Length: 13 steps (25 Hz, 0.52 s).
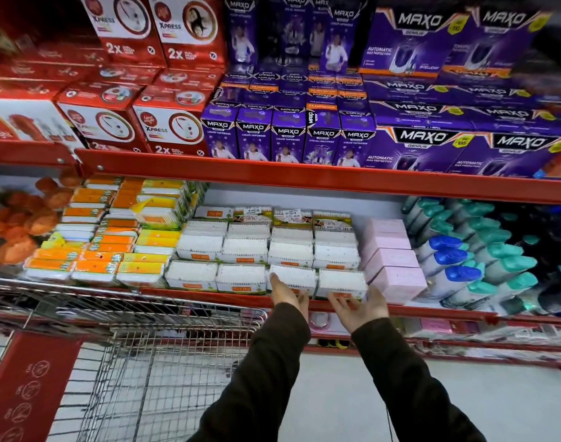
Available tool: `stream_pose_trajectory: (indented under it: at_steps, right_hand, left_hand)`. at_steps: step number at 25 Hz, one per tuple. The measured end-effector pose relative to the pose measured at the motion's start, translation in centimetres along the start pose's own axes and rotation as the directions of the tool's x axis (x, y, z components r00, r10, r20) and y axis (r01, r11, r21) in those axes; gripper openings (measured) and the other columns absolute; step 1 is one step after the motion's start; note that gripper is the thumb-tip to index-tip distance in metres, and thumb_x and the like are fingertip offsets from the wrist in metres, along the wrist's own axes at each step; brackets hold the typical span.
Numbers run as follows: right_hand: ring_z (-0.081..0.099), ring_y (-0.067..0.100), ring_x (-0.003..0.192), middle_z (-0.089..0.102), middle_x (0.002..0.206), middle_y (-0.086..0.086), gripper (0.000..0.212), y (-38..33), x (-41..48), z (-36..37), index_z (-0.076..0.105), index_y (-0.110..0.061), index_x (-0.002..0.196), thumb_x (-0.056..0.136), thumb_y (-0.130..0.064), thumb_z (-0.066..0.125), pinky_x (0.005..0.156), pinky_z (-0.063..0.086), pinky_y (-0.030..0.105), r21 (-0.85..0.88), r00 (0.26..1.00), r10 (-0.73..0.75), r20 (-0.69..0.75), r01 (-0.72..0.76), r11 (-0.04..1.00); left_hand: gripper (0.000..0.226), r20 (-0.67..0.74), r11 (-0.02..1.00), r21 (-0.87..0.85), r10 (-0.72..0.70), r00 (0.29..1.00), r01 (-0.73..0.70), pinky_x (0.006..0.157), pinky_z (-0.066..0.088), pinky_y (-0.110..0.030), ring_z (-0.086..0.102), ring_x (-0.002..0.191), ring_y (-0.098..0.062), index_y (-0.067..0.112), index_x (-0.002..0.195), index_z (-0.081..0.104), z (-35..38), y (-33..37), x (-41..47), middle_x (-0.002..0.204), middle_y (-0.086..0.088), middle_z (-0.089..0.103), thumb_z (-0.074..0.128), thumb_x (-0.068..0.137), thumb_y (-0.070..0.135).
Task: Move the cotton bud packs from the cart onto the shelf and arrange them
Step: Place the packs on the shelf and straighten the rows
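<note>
Several clear packs of white cotton buds [245,247] stand in rows on the red lower shelf [432,309], at the centre of the head view. My left hand [287,293] rests flat against the front of a front-row pack [293,275], fingers apart. Just below the neighbouring front-row pack [341,282], my right hand [360,306] is open, palm up, holding nothing. The wire cart [138,355] stands at lower left, and I see no packs in the part of its basket that shows.
Orange and yellow packs [94,250] fill the shelf left of the cotton buds. Pink boxes [394,260] and blue- and teal-capped bottles [473,256] stand to the right. Red and purple boxes [288,132] crowd the shelf above. Pale floor lies below.
</note>
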State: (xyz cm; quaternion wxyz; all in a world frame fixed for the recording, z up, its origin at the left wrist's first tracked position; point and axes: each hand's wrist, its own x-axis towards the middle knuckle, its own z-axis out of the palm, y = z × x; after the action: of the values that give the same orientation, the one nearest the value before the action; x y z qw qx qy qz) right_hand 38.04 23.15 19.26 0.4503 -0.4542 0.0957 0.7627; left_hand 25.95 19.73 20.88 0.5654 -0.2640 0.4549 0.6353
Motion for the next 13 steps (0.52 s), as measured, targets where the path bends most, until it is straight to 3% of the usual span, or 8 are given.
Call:
stream_pose_trajectory:
  at_steps: [4,9,13]
  right_hand:
    - [0.045,0.037,0.134,0.047,0.143,0.023,0.037,-0.2,0.9,0.9,0.048,-0.003,0.116,0.099,-0.036,0.05,0.11,0.041,0.051,-0.033,1.0,0.012,-0.004,-0.013,0.999]
    - [0.044,0.04,0.135,0.042,0.147,0.024,0.056,-0.2,2.2,1.6,0.034,-0.005,0.138,0.097,-0.038,0.054,0.112,0.04,0.052,-0.036,1.0,0.021,-0.012,-0.021,0.999]
    - [0.046,0.04,0.133,0.041,0.148,0.023,0.061,0.6,2.0,0.6,0.035,-0.002,0.141,0.097,-0.039,0.054,0.11,0.042,0.05,-0.023,0.999,0.043,-0.025,-0.044,0.999]
  left_hand:
    - [0.068,0.024,0.999,0.039,0.012,1.0,-0.013,0.116,0.034,-0.038,0.035,0.14,-0.034,0.018,0.156,0.016,0.9,0.8,1.0,0.163,-0.015,0.014,0.039,0.101,0.05]
    - [0.07,0.025,0.998,0.047,0.03,0.999,-0.031,0.115,0.037,-0.039,0.046,0.114,-0.031,0.016,0.156,0.018,1.4,1.2,1.4,0.159,-0.017,0.022,0.042,0.099,0.051]
    - [0.071,0.058,1.0,-0.003,-0.004,0.998,0.004,0.118,0.033,-0.046,0.046,0.134,-0.037,0.018,0.156,0.015,-0.7,1.6,1.1,0.16,-0.016,0.024,0.042,0.099,0.052]
